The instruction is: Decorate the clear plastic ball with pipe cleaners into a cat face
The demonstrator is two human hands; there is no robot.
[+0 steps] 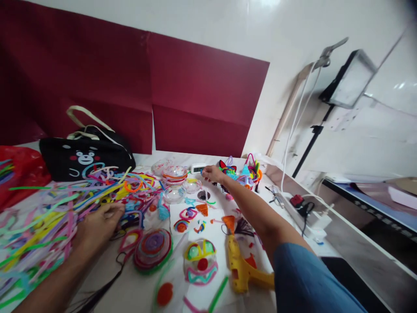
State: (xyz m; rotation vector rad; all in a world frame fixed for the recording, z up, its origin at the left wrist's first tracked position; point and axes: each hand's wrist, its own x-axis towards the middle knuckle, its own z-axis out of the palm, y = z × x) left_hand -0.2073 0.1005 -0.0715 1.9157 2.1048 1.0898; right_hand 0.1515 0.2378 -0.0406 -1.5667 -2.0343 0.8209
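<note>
My right hand [213,174] reaches to the far side of the table, fingers pinched together beside a small white digital clock [197,168]. A bit of blue shows at the fingertips, too small to name. Loosely bent, the fingers of my left hand [99,224] are apart at the edge of a heap of coloured pipe cleaners [48,234]; nothing shows in them. Between my arms lies a clear disc with a pipe-cleaner clown face [200,263], red-nosed and yellow-topped. Left of it is a round coil of pipe cleaners [153,250]. A yellow glue gun [239,265] lies under my right forearm.
Clear plastic domes [174,194] stand in the middle back. Finished pipe-cleaner pieces [250,171] sit at the back right, with glasses [275,195] and a power strip [312,221] beyond. A black bag [86,152] and red plastic bag [24,171] are at the left.
</note>
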